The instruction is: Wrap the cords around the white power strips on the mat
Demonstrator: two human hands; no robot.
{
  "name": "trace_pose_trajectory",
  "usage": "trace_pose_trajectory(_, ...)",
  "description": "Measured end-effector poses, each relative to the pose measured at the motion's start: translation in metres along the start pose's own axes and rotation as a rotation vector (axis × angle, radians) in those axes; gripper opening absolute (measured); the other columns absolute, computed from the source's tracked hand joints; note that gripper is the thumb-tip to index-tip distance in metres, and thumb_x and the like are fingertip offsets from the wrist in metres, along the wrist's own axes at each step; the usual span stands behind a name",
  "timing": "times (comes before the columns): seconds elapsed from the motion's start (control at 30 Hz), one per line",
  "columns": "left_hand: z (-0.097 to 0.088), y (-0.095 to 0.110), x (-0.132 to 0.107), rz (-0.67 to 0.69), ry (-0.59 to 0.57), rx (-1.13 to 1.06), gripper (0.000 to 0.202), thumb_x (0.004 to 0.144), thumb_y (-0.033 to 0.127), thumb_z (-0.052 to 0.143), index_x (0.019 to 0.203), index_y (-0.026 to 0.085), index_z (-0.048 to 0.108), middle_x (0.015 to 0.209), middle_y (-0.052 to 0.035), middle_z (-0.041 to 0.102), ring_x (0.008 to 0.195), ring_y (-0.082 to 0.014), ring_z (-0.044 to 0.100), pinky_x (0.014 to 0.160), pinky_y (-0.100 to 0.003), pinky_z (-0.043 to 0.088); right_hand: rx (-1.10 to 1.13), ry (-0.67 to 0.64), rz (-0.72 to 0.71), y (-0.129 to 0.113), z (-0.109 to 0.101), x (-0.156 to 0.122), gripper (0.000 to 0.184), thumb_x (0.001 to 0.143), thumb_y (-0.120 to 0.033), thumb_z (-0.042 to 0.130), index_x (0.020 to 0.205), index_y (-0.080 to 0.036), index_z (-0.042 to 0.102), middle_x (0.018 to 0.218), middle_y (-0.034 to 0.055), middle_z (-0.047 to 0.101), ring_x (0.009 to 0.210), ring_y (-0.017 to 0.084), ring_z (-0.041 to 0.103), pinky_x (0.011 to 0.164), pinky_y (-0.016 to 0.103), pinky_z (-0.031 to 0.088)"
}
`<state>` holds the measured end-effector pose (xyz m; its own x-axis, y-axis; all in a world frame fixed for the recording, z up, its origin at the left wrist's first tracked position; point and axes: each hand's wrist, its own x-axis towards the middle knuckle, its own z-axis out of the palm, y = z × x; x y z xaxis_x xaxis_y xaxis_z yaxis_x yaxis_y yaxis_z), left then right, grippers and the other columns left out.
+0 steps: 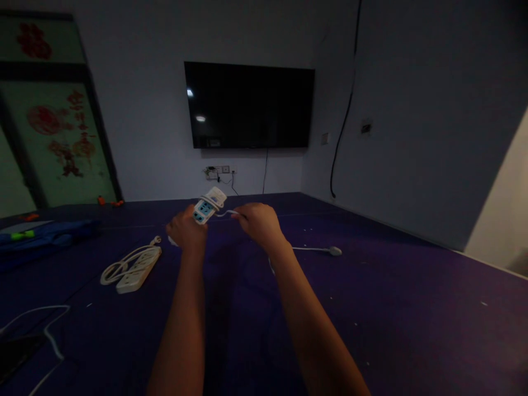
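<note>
- The strip [202, 208] was in your left hand [187, 228], held up above the purple surface [412, 324]. It was tilted, its far end up and to the right, its blue socket face showing.
- Your left fingers were closed around the strip near its lower end; their tips were hidden from view.
- The white cord [226, 213] was looped around the strip's middle, and a short length ran from there to your right hand [259, 221], just right of the strip.
- Your right thumb and fingers were pinching that cord.
- More white cord showed beside your right forearm, ending in a plug [335, 251] that lay on the surface, well right of the strip.
- A second strip [140, 269] lay left of the strip and nearer you, its own cord gathered in loops partly on top of it.
- Farther left of the strip lay blue cloth [61, 234], with a bright green item [22, 235] on it.
- Left of the strip and much nearer you, a white cable [53, 336] curved beside a dark flat object [18, 355], too dim to make out.
- Beyond the strip, outlets [225, 170] with wires were on the wall, below a dark TV [251, 104].
- Right of the strip, a black cable [344, 118] hung down the side wall.
- Far left of the strip stood a door [45, 137] with red decorations.
</note>
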<state>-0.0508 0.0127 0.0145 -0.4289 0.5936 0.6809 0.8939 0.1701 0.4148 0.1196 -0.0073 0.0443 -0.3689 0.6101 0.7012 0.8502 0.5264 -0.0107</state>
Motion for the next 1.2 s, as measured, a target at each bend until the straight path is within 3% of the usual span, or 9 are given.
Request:
trace_pose_trajectory(0.13, 0.002, 0.008, 0.003, 0.319, -0.213, 0.023, 0.059, 0.064, 0.021, 0.072, 0.121, 0.025, 0.056, 0.113, -0.0113, 0.067, 0.110, -0.0303, 0.058, 0.091, -0.042, 0.037, -0.016, 0.206, -0.004, 0.019, 0.002, -0.003, 0.028, 0.092, -0.036, 0.048, 0.093, -0.020, 0.071, 0.089, 0.0071, 0.070, 0.080, 0.017, 0.061, 0.065, 0.026, 0.036)
trace_pose_trajectory(0.27, 0.001, 0.020, 0.002, 0.534, -0.292, -0.006, 0.061, 0.065, 0.019, 0.071, 0.123, 0.029, 0.054, 0.120, -0.0075, 0.065, 0.114, -0.0276, 0.056, 0.094, -0.043, 0.036, 0.058, 0.394, -0.034, 0.039, 0.001, -0.007, 0.025, 0.090, -0.033, 0.052, 0.084, -0.019, 0.071, 0.085, 0.0051, 0.071, 0.078, 0.016, 0.062, 0.068, 0.024, 0.038)
trace_pose_trajectory(0.5, -0.015, 0.038, -0.007, 0.490, -0.323, -0.031, 0.048, 0.064, 0.019, 0.070, 0.110, 0.029, 0.061, 0.104, -0.0063, 0.071, 0.105, -0.0285, 0.061, 0.088, -0.042, 0.039, 0.112, 0.529, -0.116, 0.037, -0.011, -0.010, 0.026, 0.091, -0.033, 0.050, 0.082, -0.018, 0.070, 0.079, 0.0047, 0.069, 0.073, 0.014, 0.061, 0.066, 0.024, 0.039)
trace_pose_trajectory(0.73, -0.019, 0.036, -0.006, 0.451, -0.400, -0.073, 0.050, 0.059, 0.019, 0.074, 0.107, 0.029, 0.061, 0.100, -0.0036, 0.072, 0.100, -0.0271, 0.064, 0.083, -0.038, 0.042, 0.068, 0.537, -0.190, 0.026, -0.014, -0.009, 0.029, 0.092, -0.033, 0.048, 0.081, -0.017, 0.069, 0.073, 0.0040, 0.067, 0.068, 0.013, 0.059, 0.062, 0.024, 0.038)
trace_pose_trajectory(0.9, -0.030, 0.034, -0.006, 0.553, -0.344, -0.002, 0.044, 0.066, 0.013, 0.063, 0.107, 0.028, 0.062, 0.101, -0.0045, 0.072, 0.102, -0.0272, 0.062, 0.086, -0.040, 0.040, 0.097, 0.498, -0.226, 0.017, -0.006, -0.007, 0.029, 0.094, -0.034, 0.045, 0.087, -0.018, 0.068, 0.078, 0.0035, 0.067, 0.072, 0.012, 0.059, 0.064, 0.023, 0.039)
trace_pose_trajectory(1.07, -0.055, 0.041, -0.010, 0.671, -0.331, 0.156, 0.041, 0.069, 0.012, 0.059, 0.105, 0.031, 0.065, 0.099, -0.0048, 0.072, 0.101, -0.0276, 0.061, 0.087, -0.040, 0.036, 0.193, 0.532, -0.100, 0.021, -0.010, -0.007, 0.026, 0.091, -0.033, 0.051, 0.083, -0.019, 0.070, 0.079, 0.0039, 0.069, 0.075, 0.013, 0.061, 0.068, 0.024, 0.042)
trace_pose_trajectory(1.2, -0.076, 0.049, -0.020, 0.744, -0.301, 0.104, 0.053, 0.067, 0.008, 0.057, 0.114, 0.031, 0.061, 0.103, -0.0047, 0.070, 0.102, -0.0268, 0.059, 0.089, -0.040, 0.034, 0.404, 0.562, 0.021, 0.034, -0.023, -0.010, 0.023, 0.085, -0.034, 0.057, 0.076, -0.020, 0.072, 0.077, 0.0037, 0.070, 0.072, 0.013, 0.060, 0.067, 0.026, 0.044)
